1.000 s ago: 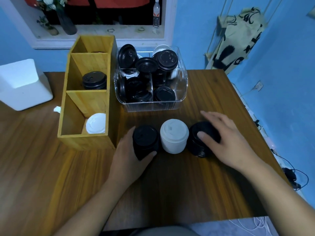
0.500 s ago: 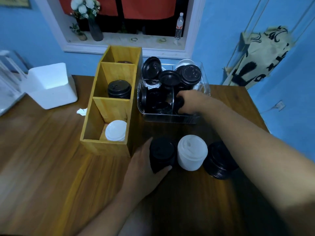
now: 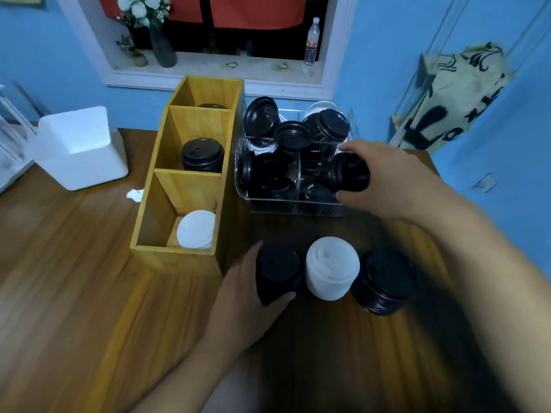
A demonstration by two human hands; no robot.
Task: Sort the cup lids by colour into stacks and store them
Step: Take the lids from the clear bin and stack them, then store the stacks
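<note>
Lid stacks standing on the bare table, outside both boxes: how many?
3, in a row: left black stack, gripped by the left hand; white stack in the middle; right black stack. None looks hidden.

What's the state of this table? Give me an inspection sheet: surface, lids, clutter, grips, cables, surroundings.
Surface: wooden table, with three lid stacks at the front.
Job's things: left black stack, white stack and right black stack stand in a row. The wooden organiser holds a stored black stack in the middle compartment, stored white lids in the near one, and dark lids barely showing in the far one. The clear bin holds loose black lids and one white lid at the back.
Clutter: white box and crumpled tissue, left of the organiser.
Grips: left grip holds the left black stack; right grip holds the held black lid at the bin's right side.
Cables: nothing seen.
Surroundings: blue wall, flower vase and water bottle on the windowsill, patterned cloth hanging at right.
</note>
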